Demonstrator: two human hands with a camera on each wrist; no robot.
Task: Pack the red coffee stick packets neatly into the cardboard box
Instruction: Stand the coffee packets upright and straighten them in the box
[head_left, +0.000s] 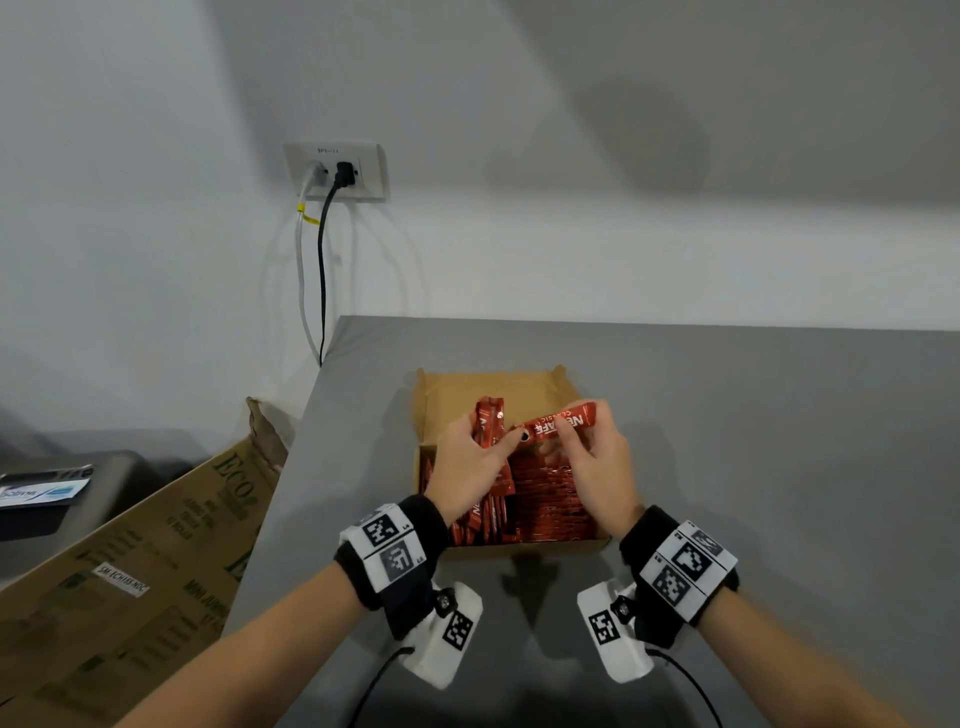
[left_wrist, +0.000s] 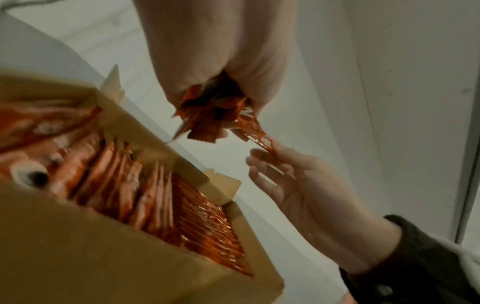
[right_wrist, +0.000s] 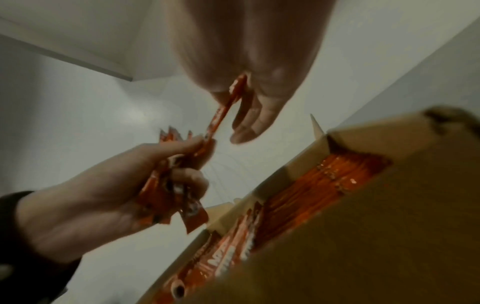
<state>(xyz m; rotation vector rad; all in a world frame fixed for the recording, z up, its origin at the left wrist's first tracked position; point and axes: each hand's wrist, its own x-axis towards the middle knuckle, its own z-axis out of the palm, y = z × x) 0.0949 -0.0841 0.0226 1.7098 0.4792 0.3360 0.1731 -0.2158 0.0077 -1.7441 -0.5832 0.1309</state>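
A: Status on your hands?

B: Your left hand (head_left: 470, 457) is a clenched grip round a bundle of red packets (head_left: 491, 422), held upright above the cardboard box (head_left: 540, 387). Your right hand (head_left: 597, 457) pinches a single packet (head_left: 563, 422) near its far end, roughly level; its near end meets the bundle at your left fingertips.

A: Why held that way?

B: My read: you're squaring a handful in the air so the sticks go in as one aligned block. The single packet is either joining the bundle or coming off it; can't tell which.

A: Where's the rest of the stock?

B: In the box, directly under both hands. The right part holds a tight row of packets on edge (left_wrist: 207, 222). The left part has looser ones lying at angles (head_left: 480, 517), less tidy.

A: Box position?

B: On the grey tabletop (head_left: 779, 467), near its left edge, flaps open. A larger printed carton (head_left: 130, 571) leans off to the left, below the tabletop level.

A: Risk?

B: Likely a stick slipping from the bundle.
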